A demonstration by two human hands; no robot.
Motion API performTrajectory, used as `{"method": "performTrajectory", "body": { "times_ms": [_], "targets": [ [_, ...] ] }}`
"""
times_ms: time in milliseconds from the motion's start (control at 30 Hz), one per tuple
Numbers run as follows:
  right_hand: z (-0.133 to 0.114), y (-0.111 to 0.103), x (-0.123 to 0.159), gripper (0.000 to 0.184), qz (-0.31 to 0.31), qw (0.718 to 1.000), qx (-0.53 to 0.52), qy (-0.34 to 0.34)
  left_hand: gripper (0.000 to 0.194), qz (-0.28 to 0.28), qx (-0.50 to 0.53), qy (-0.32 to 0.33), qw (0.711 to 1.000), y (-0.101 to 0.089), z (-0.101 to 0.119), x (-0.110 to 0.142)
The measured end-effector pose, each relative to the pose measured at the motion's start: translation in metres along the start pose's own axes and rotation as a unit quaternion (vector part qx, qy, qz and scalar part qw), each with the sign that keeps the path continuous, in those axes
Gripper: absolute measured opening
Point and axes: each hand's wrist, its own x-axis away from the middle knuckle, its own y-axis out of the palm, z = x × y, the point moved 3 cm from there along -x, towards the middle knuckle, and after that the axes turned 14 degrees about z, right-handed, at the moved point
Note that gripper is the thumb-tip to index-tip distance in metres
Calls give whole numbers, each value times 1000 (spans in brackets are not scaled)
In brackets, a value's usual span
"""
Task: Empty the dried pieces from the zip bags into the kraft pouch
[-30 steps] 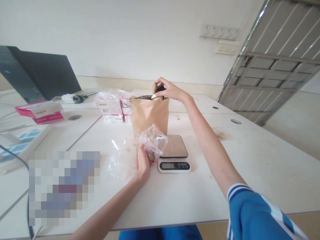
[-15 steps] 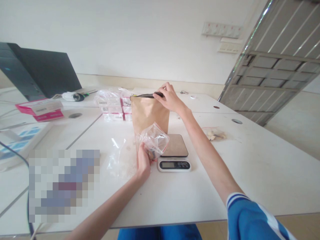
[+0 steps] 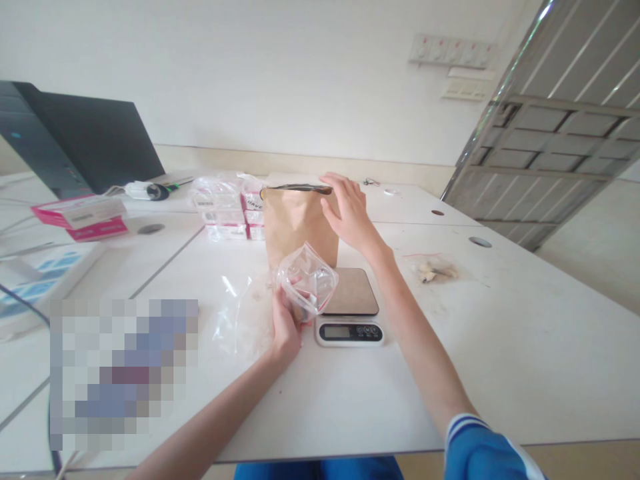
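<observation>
My left hand [image 3: 287,323] is closed around a clear zip bag [image 3: 313,277] with a red seal line, its mouth gaping towards the upper right. Something brownish shows low in that bag, too unclear to name. Behind it a brown kraft paper pouch [image 3: 300,223] stands upright, its top edge parted. My right hand [image 3: 350,210] is at the pouch's upper right corner, fingers stretched and apart, holding nothing; whether it touches the pouch I cannot tell. A small digital scale [image 3: 353,293] lies just right of the zip bag, its steel plate partly covered by it.
Clear plastic bags [image 3: 240,320] lie left of my left hand. Plastic-wrapped pink and white boxes [image 3: 223,207] stand behind. A flat bag of beige pieces [image 3: 437,270] lies to the right. Further left are pink boxes [image 3: 83,217], a white camera-like device [image 3: 145,191] and a black computer case [image 3: 95,140].
My right hand has let go of the pouch's top edge and opened, shifting slightly right. The zip bag's mouth has turned a little more open in my left hand.
</observation>
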Motion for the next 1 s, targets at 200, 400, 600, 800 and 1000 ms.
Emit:
{"method": "performTrajectory", "body": {
  "times_ms": [200,400,600,800,1000],
  "targets": [
    [-27,-24,-2,22,-85,989,-119,23,41,-25,4,19,999,0,2,2],
    [-58,-55,13,23,-407,876,-255,31,30,-36,61,44,997,1,1,4],
    [-77,-32,46,19,-523,848,-83,-10,29,-33,79,23,996,2,-3,7],
    [-101,14,69,22,-512,853,39,-91,35,4,98,29,995,2,2,6],
    [-86,-3,56,15,-527,847,-32,-60,26,1,83,37,996,2,-1,-3]
  ]
}}
